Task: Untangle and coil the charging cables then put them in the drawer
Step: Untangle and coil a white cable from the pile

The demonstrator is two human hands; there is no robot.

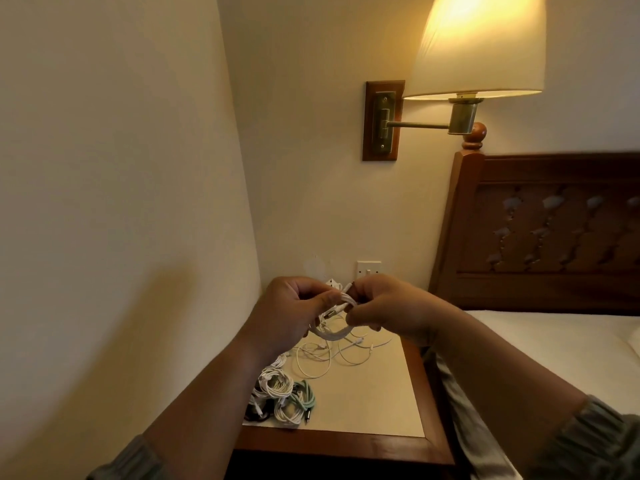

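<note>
— Where's the white cable (337, 318)?
— Centre of the frame, a small looped bundle pinched between the left hand (291, 313) and the right hand (384, 306), above the counter (363, 403).
— And the rest?
— The loose white cables (332, 358) sprawl tangled just below it. Lower down lie the white coils (275, 381), a green coil (304, 396) and a black cable (254, 412), huddled together.

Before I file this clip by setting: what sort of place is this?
Likely a bedroom, perhaps a hotel room: a carved wooden headboard, a lit wall lamp beside it, and a nightstand holding charging cables.
</note>
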